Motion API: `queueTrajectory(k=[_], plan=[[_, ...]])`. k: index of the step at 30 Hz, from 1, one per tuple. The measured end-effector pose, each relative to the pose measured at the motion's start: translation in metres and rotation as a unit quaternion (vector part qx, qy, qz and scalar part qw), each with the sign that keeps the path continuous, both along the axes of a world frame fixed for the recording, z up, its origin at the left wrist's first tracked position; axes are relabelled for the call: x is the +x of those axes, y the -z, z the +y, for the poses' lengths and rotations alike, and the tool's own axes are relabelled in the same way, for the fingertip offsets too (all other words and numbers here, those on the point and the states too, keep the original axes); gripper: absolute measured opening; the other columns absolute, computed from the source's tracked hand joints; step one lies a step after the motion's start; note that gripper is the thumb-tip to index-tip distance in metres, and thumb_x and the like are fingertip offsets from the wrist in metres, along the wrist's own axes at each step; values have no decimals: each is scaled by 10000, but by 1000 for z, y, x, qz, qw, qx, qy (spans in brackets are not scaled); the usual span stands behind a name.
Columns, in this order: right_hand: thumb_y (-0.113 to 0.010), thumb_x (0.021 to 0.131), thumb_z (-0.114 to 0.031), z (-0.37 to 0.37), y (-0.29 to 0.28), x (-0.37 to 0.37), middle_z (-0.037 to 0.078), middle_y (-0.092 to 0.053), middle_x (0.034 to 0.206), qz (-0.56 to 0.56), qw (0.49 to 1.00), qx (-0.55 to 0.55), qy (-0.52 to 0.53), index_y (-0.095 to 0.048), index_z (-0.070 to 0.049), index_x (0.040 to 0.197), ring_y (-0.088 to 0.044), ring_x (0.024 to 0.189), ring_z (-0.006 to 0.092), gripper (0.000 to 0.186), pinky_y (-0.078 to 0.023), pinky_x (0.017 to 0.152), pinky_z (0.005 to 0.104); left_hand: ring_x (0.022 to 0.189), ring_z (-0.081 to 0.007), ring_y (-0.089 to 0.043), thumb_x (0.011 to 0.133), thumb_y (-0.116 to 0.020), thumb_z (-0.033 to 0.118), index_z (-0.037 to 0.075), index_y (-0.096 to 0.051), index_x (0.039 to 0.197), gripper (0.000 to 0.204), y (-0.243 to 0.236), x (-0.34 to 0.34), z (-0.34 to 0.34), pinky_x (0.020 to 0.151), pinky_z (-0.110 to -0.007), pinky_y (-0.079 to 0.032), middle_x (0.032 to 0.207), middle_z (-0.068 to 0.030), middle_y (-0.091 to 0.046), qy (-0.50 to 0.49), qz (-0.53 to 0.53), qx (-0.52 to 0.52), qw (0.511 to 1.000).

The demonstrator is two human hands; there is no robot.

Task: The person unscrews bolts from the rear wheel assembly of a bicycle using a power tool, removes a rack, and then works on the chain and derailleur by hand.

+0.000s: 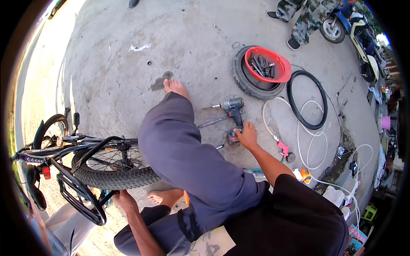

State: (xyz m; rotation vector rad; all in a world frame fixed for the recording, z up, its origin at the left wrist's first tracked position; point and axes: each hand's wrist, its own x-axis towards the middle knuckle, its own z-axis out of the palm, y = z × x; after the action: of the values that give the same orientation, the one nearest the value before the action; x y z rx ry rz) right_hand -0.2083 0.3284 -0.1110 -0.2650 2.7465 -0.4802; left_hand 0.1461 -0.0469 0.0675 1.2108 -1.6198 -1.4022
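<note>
Logging one cordless impact driver (233, 106) on the concrete floor (111, 98), beside the bent leg (171, 132). Casing markings are too small for me to read. Nose and bit point to picture left, body axis nearly level; its handle runs down to the battery base (233, 136). Right hand (248, 135): fingers partly spread, thumb at the base; I cannot tell whether they grip. Metal bar (211, 122) lies just below the nose. Floor around it is bounded by leg, pale hose (263, 114), and tyre (247, 85) bearing a red basin (280, 70). Left hand (125, 199): fingers curled under the bicycle's rear tyre (121, 183), their hold hidden from me.
</note>
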Motion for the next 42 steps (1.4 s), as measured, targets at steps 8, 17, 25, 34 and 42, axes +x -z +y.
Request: queueTrajectory(k=[8, 17, 25, 34, 42], plan=[[-805, 734, -193, -28, 62, -99, 153, -692, 995, -292, 899, -257, 200, -628, 36, 1107, -665, 864, 273, 472, -520, 797, 386, 997, -155, -566, 925, -541, 84, -51, -602, 1137, 258, -2, -1, -2, 888, -294, -435, 1107, -73, -632, -72, -35, 48, 996], [-624, 835, -60, -16, -82, -76, 95, -622, 885, -339, 776, -500, 180, -567, -16, 1068, -573, 641, 185, 244, -479, 579, 318, 1052, -171, -574, 929, -622, 152, -10, -478, 1332, 458, -45, 3, -40, 916, -320, -461, 1219, -109, -577, 109, -69, 80, 988], [-591, 960, -420, 58, -332, -92, 85, -598, 1044, -112, 799, -591, -7, -517, 10, 1248, -466, 600, 85, 523, -388, 527, 253, 876, -128, -625, 806, -742, 108, -43, -545, 1236, 497, -12, 6, -26, 749, -289, -511, 1124, -133, -635, 86, 10, 23, 996], [-698, 866, -390, 4, -411, 43, 127, -609, 939, -206, 767, -565, -221, -481, 40, 1265, -477, 524, 122, 625, -393, 489, 249, 702, -118, -590, 799, -700, 77, -3, -615, 1135, 355, 1, 4, -31, 629, -284, -480, 853, -66, -660, 45, -100, 39, 993], [-657, 884, 5, -133, -313, 191, 61, -673, 866, -341, 841, -371, -195, -639, 17, 1006, -543, 583, 83, 124, -434, 533, 236, 996, -286, -637, 765, -732, 154, -14, -515, 1250, 557, -15, -2, -34, 870, -377, -502, 1150, -181, -632, 78, -107, 61, 989]])
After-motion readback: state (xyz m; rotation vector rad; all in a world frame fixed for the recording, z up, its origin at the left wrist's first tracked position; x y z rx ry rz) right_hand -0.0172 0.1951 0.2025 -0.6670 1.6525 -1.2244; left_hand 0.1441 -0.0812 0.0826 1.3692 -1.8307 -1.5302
